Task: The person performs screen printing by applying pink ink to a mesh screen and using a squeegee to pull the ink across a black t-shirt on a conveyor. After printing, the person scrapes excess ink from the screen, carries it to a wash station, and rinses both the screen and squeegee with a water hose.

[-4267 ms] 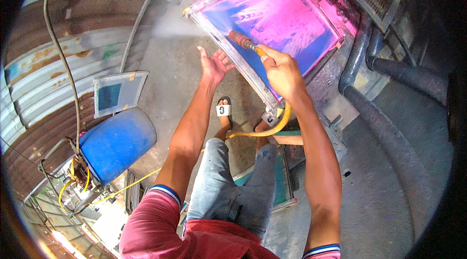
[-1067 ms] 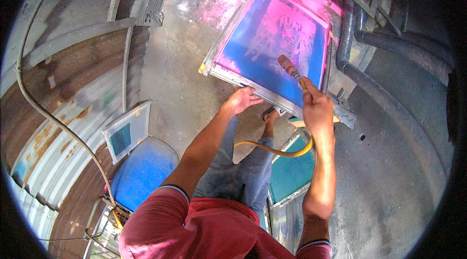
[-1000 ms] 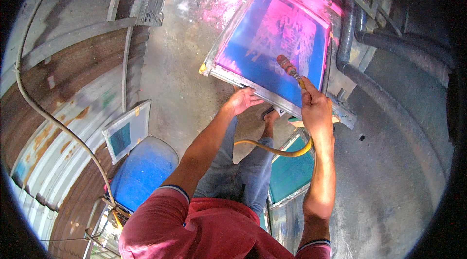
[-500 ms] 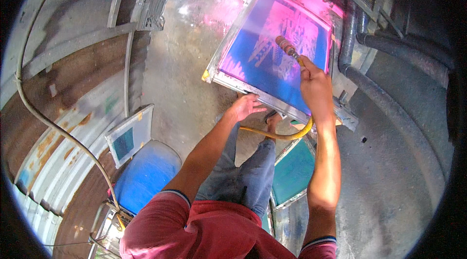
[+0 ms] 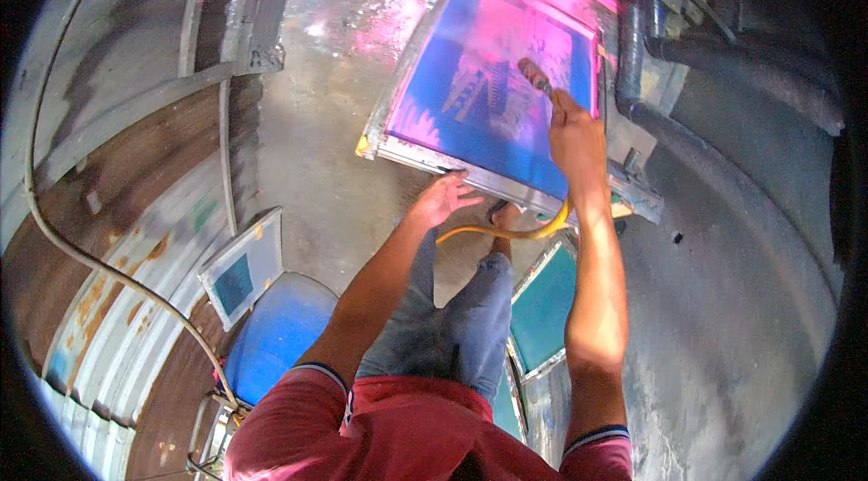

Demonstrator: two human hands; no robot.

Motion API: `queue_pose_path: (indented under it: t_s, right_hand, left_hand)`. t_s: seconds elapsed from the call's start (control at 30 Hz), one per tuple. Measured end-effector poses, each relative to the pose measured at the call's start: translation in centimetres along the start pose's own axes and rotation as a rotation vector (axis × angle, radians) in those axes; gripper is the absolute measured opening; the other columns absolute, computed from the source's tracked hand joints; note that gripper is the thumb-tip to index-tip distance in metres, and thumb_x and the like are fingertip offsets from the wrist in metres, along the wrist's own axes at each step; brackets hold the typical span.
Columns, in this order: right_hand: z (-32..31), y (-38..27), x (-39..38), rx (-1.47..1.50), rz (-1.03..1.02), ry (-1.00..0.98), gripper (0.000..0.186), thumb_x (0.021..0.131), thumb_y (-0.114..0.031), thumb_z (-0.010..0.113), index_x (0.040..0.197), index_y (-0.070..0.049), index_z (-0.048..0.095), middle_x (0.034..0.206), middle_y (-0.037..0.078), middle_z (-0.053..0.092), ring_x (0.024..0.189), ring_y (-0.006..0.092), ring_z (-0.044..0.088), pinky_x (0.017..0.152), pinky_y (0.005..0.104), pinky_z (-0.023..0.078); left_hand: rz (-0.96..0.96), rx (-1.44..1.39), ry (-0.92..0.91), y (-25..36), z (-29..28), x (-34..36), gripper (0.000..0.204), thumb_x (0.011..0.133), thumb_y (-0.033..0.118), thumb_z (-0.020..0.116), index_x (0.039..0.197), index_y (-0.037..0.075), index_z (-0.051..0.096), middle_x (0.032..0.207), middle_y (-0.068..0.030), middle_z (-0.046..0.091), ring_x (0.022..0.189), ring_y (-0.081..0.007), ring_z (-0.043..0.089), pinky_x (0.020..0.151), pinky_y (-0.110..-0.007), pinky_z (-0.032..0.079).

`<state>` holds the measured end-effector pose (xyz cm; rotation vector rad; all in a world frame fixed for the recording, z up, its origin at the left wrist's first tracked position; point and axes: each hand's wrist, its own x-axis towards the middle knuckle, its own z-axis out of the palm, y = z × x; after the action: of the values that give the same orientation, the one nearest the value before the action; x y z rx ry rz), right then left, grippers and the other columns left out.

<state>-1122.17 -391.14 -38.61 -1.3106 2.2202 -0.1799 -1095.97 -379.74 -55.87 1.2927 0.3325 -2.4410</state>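
Observation:
My right hand [image 5: 579,137] is closed round a hose nozzle [image 5: 534,74], its metal head pointing up and to the left over a screen-printing frame [image 5: 425,155]. A yellow hose [image 5: 515,232] curves below that hand. The frame's mesh [image 5: 506,142] is blue, with a pink-lit upper part and a paler pattern in the middle. At the frame's near edge, my left hand [image 5: 441,201] has its fingers apart, the upper ones at or just under the rim; I cannot tell whether they touch it.
Teal-meshed frames [image 5: 542,314] lean beside my legs on the right. To the left stand a blue drum [image 5: 276,332] and another small frame [image 5: 240,273] by a corrugated metal wall [image 5: 117,336]. Dark pipes [image 5: 714,165] run along the right. Pink splashes mark the wet-looking floor [image 5: 312,110].
The view has shifted slightly, so the frame sits a little further left and up. My right hand has tilted the nozzle a little; my left hand stays by the near rim.

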Motion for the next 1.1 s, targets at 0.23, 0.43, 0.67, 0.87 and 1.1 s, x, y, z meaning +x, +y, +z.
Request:
queue_pose_path:
  t_s: [0.23, 0.43, 0.67, 0.87, 1.1]
  right_hand:
    - [-5.7, 7.0, -17.8, 0.002, 0.461, -0.056, 0.036, 0.096, -0.011, 0.054, 0.131, -0.013, 0.062, 0.099, 0.029, 0.067, 0.093, 0.0416, 0.069, 0.078, 0.0463, 0.053]
    - [-10.8, 12.1, -23.4, 0.053, 0.555, -0.036, 0.033, 0.097, -0.01, 0.054, 0.129, -0.006, 0.063, 0.099, 0.019, 0.072, 0.088, 0.0214, 0.067, 0.081, 0.0357, 0.051]
    - [-19.2, 15.8, -20.5, 0.04, 0.622, -0.05, 0.032, 0.099, -0.01, 0.051, 0.128, -0.007, 0.064, 0.091, 0.02, 0.069, 0.09, 0.0181, 0.066, 0.082, 0.0342, 0.049]
    - [-16.1, 15.0, -15.4, -0.118, 0.434, 0.011, 0.03, 0.097, -0.01, 0.052, 0.124, -0.006, 0.065, 0.095, 0.028, 0.067, 0.092, 0.0403, 0.068, 0.077, 0.0461, 0.052]
    - [-11.1, 12.3, -10.7, -0.24, 0.229, 0.029, 0.029, 0.096, -0.013, 0.052, 0.122, -0.009, 0.066, 0.076, 0.026, 0.066, 0.062, 0.0372, 0.068, 0.059, 0.0455, 0.053]
  left_hand:
    - [0.11, -0.026, -0.052, -0.7, 1.5, -0.1, 0.037, 0.092, 0.016, 0.063, 0.125, 0.003, 0.052, 0.128, -0.0118, 0.057, 0.123, -0.0307, 0.054, 0.108, -0.055, 0.042]
    - [0.259, -0.05, 0.066, -1.1, 1.9, 0.7, 0.027, 0.092, 0.013, 0.057, 0.117, 0.004, 0.053, 0.119, -0.0129, 0.062, 0.111, -0.0306, 0.061, 0.099, -0.055, 0.048]
    - [0.441, -0.037, 0.052, 4.0, 2.9, 1.3, 0.019, 0.091, 0.01, 0.057, 0.108, 0.002, 0.057, 0.112, -0.0128, 0.065, 0.105, -0.0321, 0.064, 0.092, -0.053, 0.051]
    - [0.333, -0.082, -0.122, 6.3, 5.9, -0.6, 0.031, 0.09, 0.023, 0.06, 0.113, 0.003, 0.056, 0.111, -0.0137, 0.067, 0.106, -0.0346, 0.065, 0.09, -0.057, 0.053]
    - [0.358, 0.184, -0.066, 9.8, 4.6, -0.8, 0.028, 0.09, 0.014, 0.059, 0.111, -0.004, 0.056, 0.107, -0.0199, 0.067, 0.095, -0.0355, 0.069, 0.088, -0.053, 0.058]
